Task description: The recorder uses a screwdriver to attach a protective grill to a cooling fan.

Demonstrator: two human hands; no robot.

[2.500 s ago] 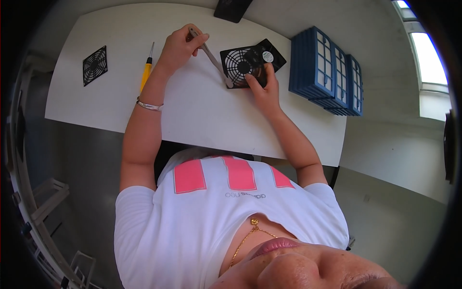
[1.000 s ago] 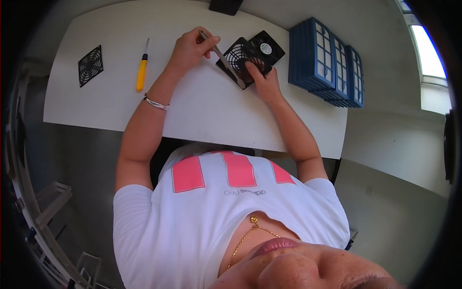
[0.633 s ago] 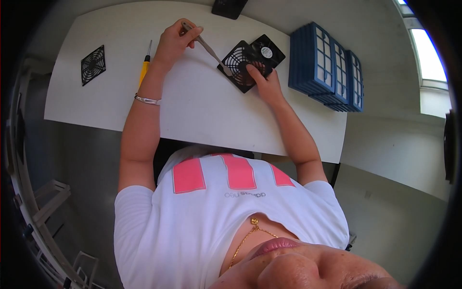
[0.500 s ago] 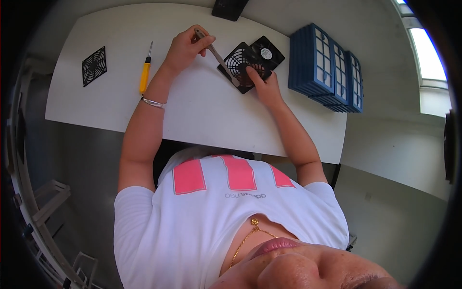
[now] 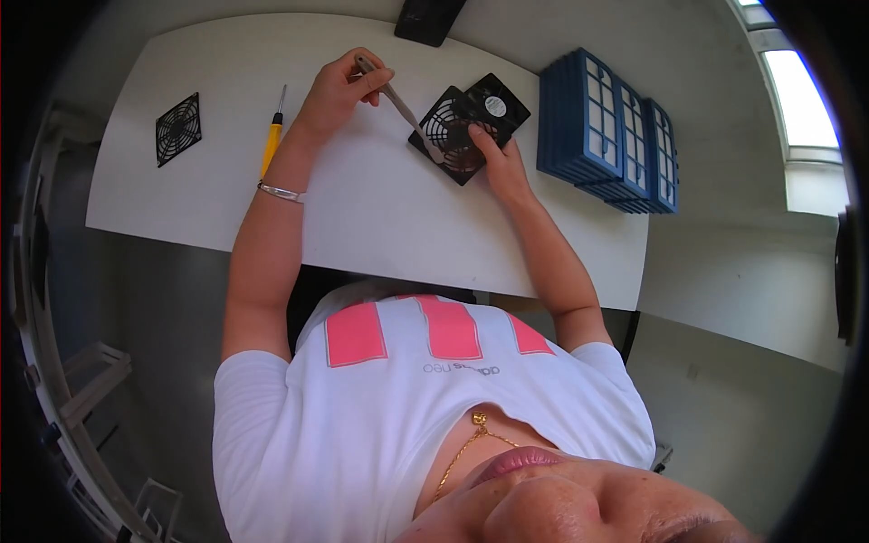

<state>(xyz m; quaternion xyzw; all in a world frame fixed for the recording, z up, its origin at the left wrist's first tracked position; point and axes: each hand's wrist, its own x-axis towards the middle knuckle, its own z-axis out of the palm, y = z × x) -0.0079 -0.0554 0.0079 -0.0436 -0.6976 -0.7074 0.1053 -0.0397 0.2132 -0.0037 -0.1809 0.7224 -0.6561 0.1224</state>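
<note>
My left hand (image 5: 337, 98) is closed around the grey handle of a slim tool (image 5: 396, 101). Its pale, flat tip, perhaps a small brush, meets the near left part of a black square fan grille (image 5: 441, 127). My right hand (image 5: 503, 165) grips that grille at its right side, thumb on top and the other fingers mostly hidden. Just beyond, and partly overlapped by the grille, is a black square cooling fan (image 5: 512, 101) with a round white label. Whether the two pieces are joined I cannot tell.
On the white table (image 5: 362, 208), a yellow-handled screwdriver (image 5: 271, 149) lies beside my left forearm. Another black fan grille (image 5: 177, 129) rests at the far left. Blue-framed filter panels (image 5: 593, 127) stand stacked at the right. A dark object (image 5: 429, 20) sits at the back edge.
The grille has tilted slightly, its near corner now closer to me. My left hand and the tool have shifted a little left, the tip still at the grille. The whole view has moved slightly.
</note>
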